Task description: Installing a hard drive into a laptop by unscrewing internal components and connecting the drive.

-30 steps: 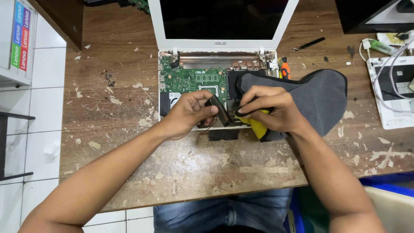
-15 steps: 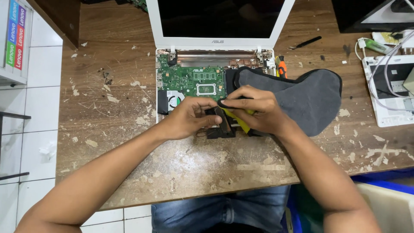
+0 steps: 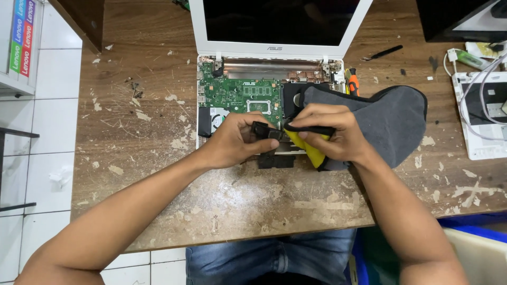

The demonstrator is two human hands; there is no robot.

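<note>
Left hand (image 3: 235,142): fingers closed on a small black part (image 3: 265,130), pinched at its left end. The part sits over the front edge of the opened laptop (image 3: 269,100), between the two hands. Its shape is mostly covered by fingertips; kind of component cannot be told.

Right hand (image 3: 330,132): fingers curled around a yellow cloth (image 3: 311,150), pressed against the right end of the black part. A thin dark strip runs across under the thumb; whether it belongs to the part or to the cloth's edge is unclear. A grey cloth (image 3: 391,124) lies under and behind this hand, draped over the laptop's right side, hiding that portion of the base.

Laptop: white lid upright, dark screen cut off by the top frame edge. Bottom half is uncovered, green circuit board (image 3: 240,95) exposed. A dark block (image 3: 275,160) lies on the tabletop just below the hands, partly hidden by them.

An orange-handled screwdriver (image 3: 351,79) peeks out beside the hinge, lower end behind the grey cloth. A black tool (image 3: 384,52) lies to the right of the lid.

Tabletop (image 3: 148,132): worn brown wood, scratched, flecked with pale chips and patches of missing finish. A white device (image 3: 483,113) with cables sits at the right edge, cut off. Floor at left: white tile. Blue jeans visible below the tabletop edge.
</note>
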